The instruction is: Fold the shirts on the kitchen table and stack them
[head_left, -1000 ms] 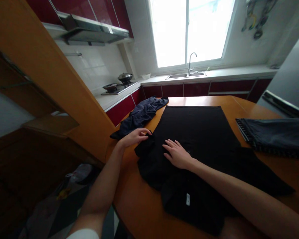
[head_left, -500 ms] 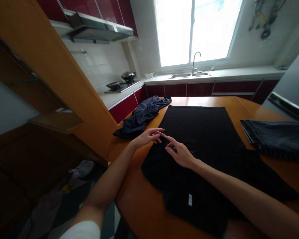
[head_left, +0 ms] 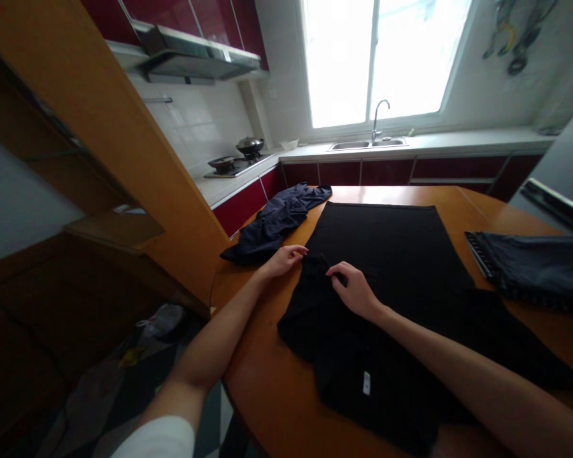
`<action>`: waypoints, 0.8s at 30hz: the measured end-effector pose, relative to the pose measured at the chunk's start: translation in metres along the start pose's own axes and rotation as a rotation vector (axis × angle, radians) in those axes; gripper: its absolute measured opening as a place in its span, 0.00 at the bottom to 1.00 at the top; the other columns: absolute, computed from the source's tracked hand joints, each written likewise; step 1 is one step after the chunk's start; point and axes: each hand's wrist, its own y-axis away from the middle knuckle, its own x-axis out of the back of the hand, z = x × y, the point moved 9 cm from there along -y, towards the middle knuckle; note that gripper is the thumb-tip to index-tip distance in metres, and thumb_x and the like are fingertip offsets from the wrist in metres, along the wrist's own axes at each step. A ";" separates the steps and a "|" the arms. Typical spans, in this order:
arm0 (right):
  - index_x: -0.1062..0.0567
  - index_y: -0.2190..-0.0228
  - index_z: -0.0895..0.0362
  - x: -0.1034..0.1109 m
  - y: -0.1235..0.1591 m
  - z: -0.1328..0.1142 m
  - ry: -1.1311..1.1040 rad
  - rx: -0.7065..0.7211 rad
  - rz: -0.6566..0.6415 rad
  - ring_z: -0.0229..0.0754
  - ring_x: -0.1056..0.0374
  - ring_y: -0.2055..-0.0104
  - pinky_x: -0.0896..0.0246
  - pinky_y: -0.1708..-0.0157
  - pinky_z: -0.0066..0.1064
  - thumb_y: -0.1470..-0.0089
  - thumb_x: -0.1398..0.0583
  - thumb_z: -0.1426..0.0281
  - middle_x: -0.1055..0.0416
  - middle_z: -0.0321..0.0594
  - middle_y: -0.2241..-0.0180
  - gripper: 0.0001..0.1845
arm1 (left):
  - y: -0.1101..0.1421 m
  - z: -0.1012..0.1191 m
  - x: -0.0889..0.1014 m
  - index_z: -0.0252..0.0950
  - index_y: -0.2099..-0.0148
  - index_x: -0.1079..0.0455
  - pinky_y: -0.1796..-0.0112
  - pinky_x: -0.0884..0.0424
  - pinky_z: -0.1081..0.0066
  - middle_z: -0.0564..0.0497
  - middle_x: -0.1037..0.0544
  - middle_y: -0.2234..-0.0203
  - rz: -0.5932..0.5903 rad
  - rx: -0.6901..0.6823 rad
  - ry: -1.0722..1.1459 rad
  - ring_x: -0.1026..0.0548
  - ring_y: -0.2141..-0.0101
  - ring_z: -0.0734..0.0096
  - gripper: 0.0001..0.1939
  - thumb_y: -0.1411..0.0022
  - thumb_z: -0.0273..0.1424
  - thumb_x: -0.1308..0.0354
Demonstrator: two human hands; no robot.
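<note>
A black shirt (head_left: 386, 254) lies spread on the round orange table (head_left: 267, 388), its white label (head_left: 365, 381) near me. My left hand (head_left: 286, 259) pinches the shirt's left sleeve edge at the table's left side. My right hand (head_left: 356, 289) is curled, its fingers pinching a fold of the same sleeve a little to the right of the left hand.
A crumpled dark blue garment (head_left: 272, 222) lies at the table's far left edge. Dark folded jeans (head_left: 535, 267) lie at the right. A wooden partition (head_left: 100, 133) rises to the left. Beyond are a counter with a sink (head_left: 367, 144), a stove (head_left: 233, 164) and a window.
Both hands were lifted with fingers apart half a second ago; now they have come down and pinched the black shirt's left sleeve. The view shifted slightly right.
</note>
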 end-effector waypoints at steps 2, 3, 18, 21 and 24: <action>0.22 0.63 0.56 0.002 -0.001 0.007 -0.018 -0.048 0.026 0.42 0.31 0.64 0.35 0.61 0.34 0.44 0.44 0.74 0.26 0.40 0.63 0.11 | -0.002 -0.003 -0.002 0.30 0.49 0.24 0.60 0.29 0.68 0.44 0.19 0.58 0.018 -0.004 -0.034 0.24 0.66 0.67 0.19 0.38 0.35 0.43; 0.22 0.62 0.56 0.002 -0.001 0.010 -0.022 -0.072 0.026 0.41 0.31 0.65 0.35 0.62 0.34 0.44 0.44 0.74 0.26 0.40 0.64 0.11 | -0.003 -0.005 -0.002 0.30 0.49 0.24 0.62 0.29 0.69 0.44 0.19 0.59 0.031 -0.003 -0.054 0.26 0.68 0.68 0.18 0.38 0.35 0.43; 0.22 0.62 0.56 -0.008 0.006 0.015 0.243 -0.118 -0.087 0.44 0.29 0.56 0.34 0.51 0.35 0.47 0.43 0.80 0.28 0.44 0.57 0.14 | -0.002 0.028 -0.007 0.36 0.52 0.22 0.46 0.33 0.64 0.45 0.24 0.55 0.183 -0.173 -0.260 0.27 0.52 0.61 0.12 0.35 0.27 0.43; 0.22 0.59 0.56 -0.011 0.008 0.014 0.323 -0.104 -0.116 0.44 0.29 0.56 0.34 0.52 0.34 0.46 0.44 0.79 0.30 0.44 0.54 0.16 | 0.006 0.050 -0.028 0.37 0.49 0.24 0.46 0.33 0.66 0.45 0.23 0.53 0.077 -0.285 -0.252 0.25 0.51 0.64 0.14 0.30 0.29 0.49; 0.22 0.57 0.56 -0.012 0.009 0.016 0.379 -0.102 -0.125 0.44 0.29 0.56 0.35 0.52 0.34 0.45 0.44 0.79 0.30 0.45 0.53 0.16 | 0.011 0.056 -0.055 0.35 0.39 0.30 0.40 0.38 0.64 0.42 0.28 0.42 -0.080 -0.311 -0.283 0.31 0.41 0.62 0.20 0.27 0.34 0.52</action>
